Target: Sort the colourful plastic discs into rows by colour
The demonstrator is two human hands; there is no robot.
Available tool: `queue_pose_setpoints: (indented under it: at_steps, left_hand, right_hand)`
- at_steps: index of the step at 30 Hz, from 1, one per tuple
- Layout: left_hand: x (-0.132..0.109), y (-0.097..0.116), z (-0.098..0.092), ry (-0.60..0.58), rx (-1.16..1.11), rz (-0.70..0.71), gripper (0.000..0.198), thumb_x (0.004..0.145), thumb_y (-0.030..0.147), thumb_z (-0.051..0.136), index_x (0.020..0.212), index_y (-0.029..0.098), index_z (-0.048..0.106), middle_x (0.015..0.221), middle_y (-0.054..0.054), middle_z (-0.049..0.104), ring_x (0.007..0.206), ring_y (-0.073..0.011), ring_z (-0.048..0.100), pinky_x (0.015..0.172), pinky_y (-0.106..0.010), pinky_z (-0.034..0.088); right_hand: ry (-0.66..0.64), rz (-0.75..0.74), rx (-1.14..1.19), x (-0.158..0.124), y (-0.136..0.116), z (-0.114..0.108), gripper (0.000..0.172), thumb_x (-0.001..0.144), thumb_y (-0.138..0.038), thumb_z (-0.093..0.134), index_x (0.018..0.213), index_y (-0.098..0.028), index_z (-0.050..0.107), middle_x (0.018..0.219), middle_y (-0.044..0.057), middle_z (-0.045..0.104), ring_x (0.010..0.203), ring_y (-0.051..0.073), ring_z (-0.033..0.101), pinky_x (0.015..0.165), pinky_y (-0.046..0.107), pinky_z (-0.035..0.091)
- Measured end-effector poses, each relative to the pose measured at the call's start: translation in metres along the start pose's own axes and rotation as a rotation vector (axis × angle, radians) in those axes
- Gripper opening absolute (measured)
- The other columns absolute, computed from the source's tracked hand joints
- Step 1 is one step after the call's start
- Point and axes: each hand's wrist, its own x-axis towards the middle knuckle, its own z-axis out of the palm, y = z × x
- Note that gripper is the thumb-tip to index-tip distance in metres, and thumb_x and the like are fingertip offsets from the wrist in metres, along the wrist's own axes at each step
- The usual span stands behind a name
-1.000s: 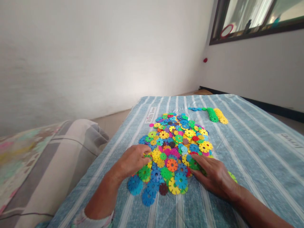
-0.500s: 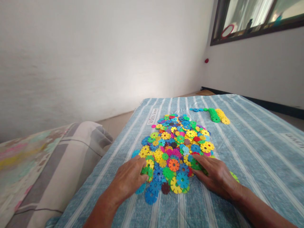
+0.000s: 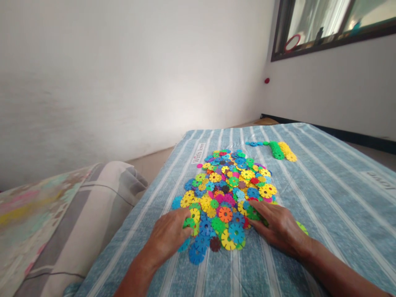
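A spread-out pile of flower-shaped, slotted plastic discs [image 3: 225, 214] in many colours lies on a blue striped cloth [image 3: 247, 276]. At the pile's near left edge, my left hand [image 3: 171, 231] is closed, pinching a green disc [image 3: 188, 223] between thumb and fingers. My right hand [image 3: 280, 227] rests at the right edge, with thumb and fingers around a green disc [image 3: 253, 213]; its palm side is hidden. Farther back lie a row of joined green discs [image 3: 276, 150], a row of yellow discs [image 3: 287, 152] and a short blue chain [image 3: 253, 144].
To the left is a bundle of patterned bedding [image 3: 105, 185], lower than the cloth-covered surface. A white wall [image 3: 123, 74] stands behind. At upper right is a window [image 3: 324, 29] with a red-framed round mirror [image 3: 292, 42] on its sill.
The view has shifted slightly. My left hand has turned a little, and the green disc in it is now tilted. My right hand stays in nearly the same place on the pile.
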Motion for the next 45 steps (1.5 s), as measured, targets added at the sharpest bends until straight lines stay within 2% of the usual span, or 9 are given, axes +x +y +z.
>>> queue_pose_setpoints:
  at_steps: [5,10,16,22,28,32,35,40,45]
  left_hand:
    - [0.007,0.011,-0.004,0.01,-0.165,0.124,0.02,0.08,0.024,0.044,0.062,0.02,0.05,0.066,0.001,0.057,0.065,-0.0155,0.055,0.061,-0.026,0.036]
    - [0.024,0.043,-0.004,-0.01,-0.384,0.189,0.023,0.08,0.029,0.044,0.06,0.02,0.052,0.06,0.004,0.052,0.061,-0.0126,0.053,0.058,-0.023,0.037]
    - [0.049,0.082,0.016,-0.153,-0.754,0.196,0.024,0.08,0.036,0.047,0.071,0.019,0.062,0.059,0.002,0.061,0.057,-0.0139,0.058,0.057,-0.024,0.043]
    - [0.058,0.093,0.036,-0.207,-1.041,0.152,0.031,0.081,0.044,0.05,0.077,0.018,0.066,0.065,0.0,0.064,0.062,-0.0155,0.059,0.058,-0.025,0.046]
    - [0.055,0.094,0.04,-0.129,-0.983,0.151,0.034,0.081,0.047,0.052,0.072,0.018,0.067,0.061,0.002,0.058,0.06,-0.014,0.052,0.057,-0.024,0.042]
    - [0.053,0.095,0.043,-0.149,-0.964,0.2,0.026,0.077,0.039,0.057,0.085,0.019,0.071,0.071,0.001,0.065,0.069,-0.0163,0.056,0.061,-0.024,0.044]
    - [0.053,0.094,0.045,-0.123,-0.964,0.213,0.025,0.076,0.036,0.056,0.084,0.019,0.073,0.075,0.0,0.068,0.076,-0.0196,0.06,0.066,-0.025,0.047]
    - [0.054,0.09,0.045,-0.103,-0.942,0.246,0.029,0.079,0.035,0.053,0.094,0.022,0.073,0.08,-0.001,0.071,0.082,-0.0215,0.064,0.074,-0.027,0.05]
    - [0.054,0.09,0.044,-0.036,-0.845,0.284,0.03,0.08,0.034,0.052,0.099,0.025,0.073,0.087,-0.001,0.074,0.084,-0.0221,0.066,0.079,-0.029,0.051]
  right_hand:
    - [0.052,-0.007,0.053,0.001,-0.002,0.001,0.034,0.091,-0.03,0.052,0.122,-0.016,0.051,0.097,0.01,0.071,0.081,0.02,0.069,0.069,0.03,0.056]
    - [0.074,0.001,0.126,0.004,-0.007,-0.001,0.038,0.089,-0.036,0.056,0.122,-0.016,0.05,0.092,0.009,0.071,0.075,0.019,0.069,0.065,0.029,0.055]
    - [0.093,0.017,0.202,0.011,-0.012,-0.005,0.042,0.088,-0.037,0.058,0.124,-0.018,0.047,0.092,0.008,0.07,0.076,0.018,0.068,0.066,0.028,0.053]
    - [0.011,0.107,0.275,0.02,-0.013,-0.009,0.03,0.089,-0.04,0.057,0.111,-0.019,0.053,0.086,0.004,0.068,0.075,0.016,0.065,0.067,0.026,0.049]
    - [-0.031,0.125,0.271,0.021,-0.013,-0.004,0.029,0.09,-0.042,0.055,0.108,-0.019,0.052,0.085,0.004,0.068,0.073,0.016,0.064,0.066,0.025,0.047]
    - [-0.021,0.117,0.235,0.019,-0.014,0.001,0.025,0.09,-0.039,0.055,0.105,-0.02,0.05,0.08,0.002,0.066,0.069,0.015,0.063,0.062,0.023,0.044]
    - [-0.019,0.126,0.259,0.021,-0.016,-0.003,0.028,0.088,-0.041,0.057,0.106,-0.02,0.051,0.082,0.002,0.067,0.071,0.015,0.063,0.063,0.023,0.044]
    - [-0.076,0.247,0.494,0.027,-0.014,-0.015,0.013,0.089,-0.031,0.053,0.086,-0.02,0.058,0.07,-0.003,0.059,0.059,0.009,0.052,0.055,0.019,0.039]
    - [-0.081,0.434,0.726,0.027,-0.012,-0.013,0.015,0.085,-0.021,0.053,0.072,-0.017,0.059,0.056,-0.005,0.048,0.051,0.008,0.044,0.048,0.019,0.034]
